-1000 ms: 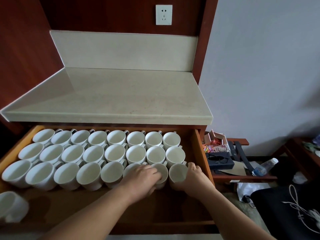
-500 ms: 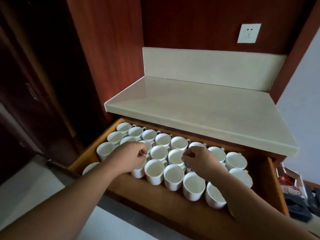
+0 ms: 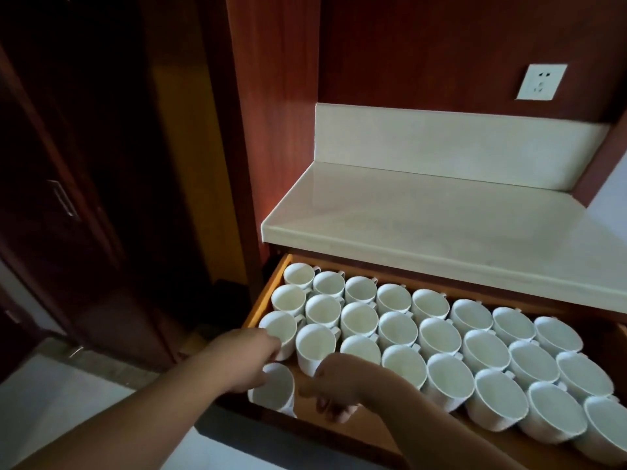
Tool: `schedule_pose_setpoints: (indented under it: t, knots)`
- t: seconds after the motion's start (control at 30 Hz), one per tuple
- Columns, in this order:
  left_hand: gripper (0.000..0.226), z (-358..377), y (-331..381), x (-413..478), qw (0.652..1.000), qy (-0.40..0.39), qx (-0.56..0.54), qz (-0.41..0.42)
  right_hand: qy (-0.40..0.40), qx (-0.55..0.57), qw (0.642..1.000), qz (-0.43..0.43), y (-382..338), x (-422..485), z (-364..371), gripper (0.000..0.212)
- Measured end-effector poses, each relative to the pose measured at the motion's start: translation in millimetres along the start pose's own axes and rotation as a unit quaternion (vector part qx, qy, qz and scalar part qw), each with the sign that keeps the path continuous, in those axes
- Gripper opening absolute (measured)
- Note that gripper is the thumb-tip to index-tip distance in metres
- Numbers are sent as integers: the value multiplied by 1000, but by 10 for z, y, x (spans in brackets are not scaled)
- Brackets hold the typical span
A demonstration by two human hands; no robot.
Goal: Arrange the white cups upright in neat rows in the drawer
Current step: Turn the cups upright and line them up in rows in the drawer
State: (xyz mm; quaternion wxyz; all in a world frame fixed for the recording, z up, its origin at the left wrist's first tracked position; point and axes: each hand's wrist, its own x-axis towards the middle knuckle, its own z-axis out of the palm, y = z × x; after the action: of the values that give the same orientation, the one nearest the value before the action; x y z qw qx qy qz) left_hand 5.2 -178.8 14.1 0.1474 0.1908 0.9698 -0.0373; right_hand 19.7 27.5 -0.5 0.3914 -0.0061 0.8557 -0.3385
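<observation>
Below the pale stone tabletop [image 3: 441,225], a wooden drawer [image 3: 264,300] stands pulled out, and the white cups [image 3: 397,329] fill most of it. They are plain, glossy white, each with a small handle, and they stand upright with their mouths open to the camera. Three rows run from the drawer's far left corner toward the near right, the cups touching or just beside one another, with handles mostly pointing the same way toward the back right. One lone cup [image 3: 274,390] sits apart from the rows at the drawer's near left corner, just in front of the first cup of the front row; it appears tilted, its mouth leaning toward the viewer. The left hand [image 3: 249,361] reaches in from the lower left with the forearm stretched out long, and its fingers [image 3: 271,344] curl down between the lone cup and the front row, resting against the lone cup's rim; whether they actually grip it cannot be told. The right hand [image 3: 334,385] comes in from the lower right, wrist bent, hovering over the bare drawer floor just in front of the front row. Its fingers [image 3: 334,413] are loosely curled downward and hold nothing. A white wall socket [image 3: 541,82] sits on the red wooden panel above the tabletop.
</observation>
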Motion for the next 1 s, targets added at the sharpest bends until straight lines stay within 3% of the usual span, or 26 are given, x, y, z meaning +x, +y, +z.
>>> schedule_pose_setpoints:
  t: [0.1,0.27,0.67,0.87,1.0]
  knots:
    - [19,142,-67,101,999,-2,18,35,-18,-19,999,36,-107,169,216,33]
    - [23,217,-111,262,998,-13,40,51,11,-88,996,27,-109,399,384,34]
    - [15,286,-184,351,997,-15,78,-5,-33,100,988,110,-195,450,393,20]
    - [18,249,-220,324,991,-25,124,-36,-43,103,989,93,-215,518,387,30]
    - [18,214,-224,265,989,-20,139,-45,-39,72,996,44,-151,544,405,3]
